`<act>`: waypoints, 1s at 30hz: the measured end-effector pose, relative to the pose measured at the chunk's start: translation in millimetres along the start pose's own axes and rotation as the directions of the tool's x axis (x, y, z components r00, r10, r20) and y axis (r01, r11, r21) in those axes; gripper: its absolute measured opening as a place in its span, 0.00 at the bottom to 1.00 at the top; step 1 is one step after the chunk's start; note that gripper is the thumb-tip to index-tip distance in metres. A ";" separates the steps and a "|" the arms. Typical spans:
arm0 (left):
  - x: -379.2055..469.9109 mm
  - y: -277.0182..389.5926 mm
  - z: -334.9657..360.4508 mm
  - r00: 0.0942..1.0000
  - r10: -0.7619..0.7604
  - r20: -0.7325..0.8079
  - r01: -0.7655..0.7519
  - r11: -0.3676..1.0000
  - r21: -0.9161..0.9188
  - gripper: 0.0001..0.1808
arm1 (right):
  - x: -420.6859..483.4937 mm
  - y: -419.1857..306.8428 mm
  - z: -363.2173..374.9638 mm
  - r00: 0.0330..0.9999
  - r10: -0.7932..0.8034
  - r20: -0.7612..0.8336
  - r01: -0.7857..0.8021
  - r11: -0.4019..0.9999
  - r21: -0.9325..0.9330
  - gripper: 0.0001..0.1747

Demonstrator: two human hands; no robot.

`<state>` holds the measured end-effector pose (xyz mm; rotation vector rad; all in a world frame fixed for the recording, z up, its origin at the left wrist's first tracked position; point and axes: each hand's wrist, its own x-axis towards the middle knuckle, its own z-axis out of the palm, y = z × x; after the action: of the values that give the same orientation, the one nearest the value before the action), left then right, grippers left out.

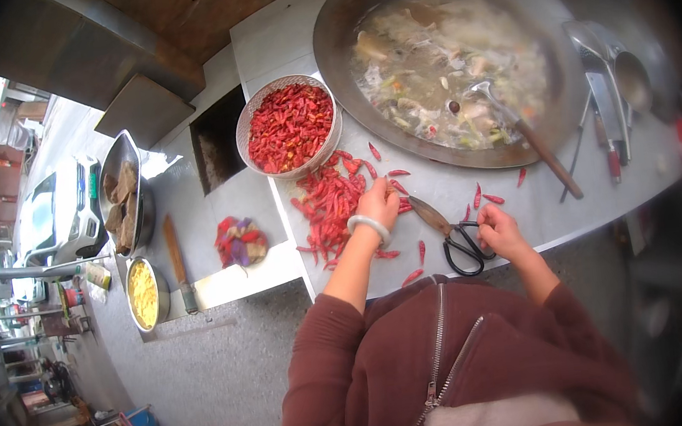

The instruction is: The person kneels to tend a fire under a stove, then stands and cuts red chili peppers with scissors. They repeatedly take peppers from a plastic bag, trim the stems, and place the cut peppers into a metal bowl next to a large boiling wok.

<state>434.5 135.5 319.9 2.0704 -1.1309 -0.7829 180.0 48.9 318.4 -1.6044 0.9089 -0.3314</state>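
Note:
My left hand [376,206], with a pale bangle at the wrist, has its fingers curled over the edge of a pile of dried red chillies [327,205]. One chilli lies right by its fingertips; whether they pinch anything is hidden. Black-handled scissors [431,215] lie low over the counter, blades pointing away and to the left. The fingers of my right hand [499,231] are closed around one handle loop. Several loose chillies are scattered around both hands. Behind the pile stands a white mesh basket [294,173] filled with cut red chilli pieces [290,127].
A large wok [345,111] of steaming broth has a wooden-handled ladle [538,146] across its rim. Ladles and a cleaver [603,101] lie at right. Leftward are a bundled cloth [241,242], a brush [176,257], a bowl of yellow food [143,292] and a basin of brown chunks [123,203].

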 end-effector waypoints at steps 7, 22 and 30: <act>-58.3 51.1 11.3 0.954 0.244 -0.173 -0.293 0.880 -0.373 0.05 | 6.4 -36.2 22.8 0.977 -0.155 0.146 0.157 0.988 -0.006 0.14; -84.7 48.9 10.1 0.676 0.694 -0.247 -0.660 0.720 0.215 0.15 | -5.3 -5.7 58.7 0.722 0.204 0.661 -0.690 0.277 0.668 0.17; -71.4 -43.2 -17.5 0.901 0.300 -0.314 -0.055 0.797 0.602 0.06 | -4.9 -15.0 56.1 0.725 0.137 0.675 -0.669 0.373 0.643 0.10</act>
<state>436.4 220.3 311.4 2.4017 -1.4189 0.1256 219.4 91.9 319.2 -0.3745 0.5183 0.0620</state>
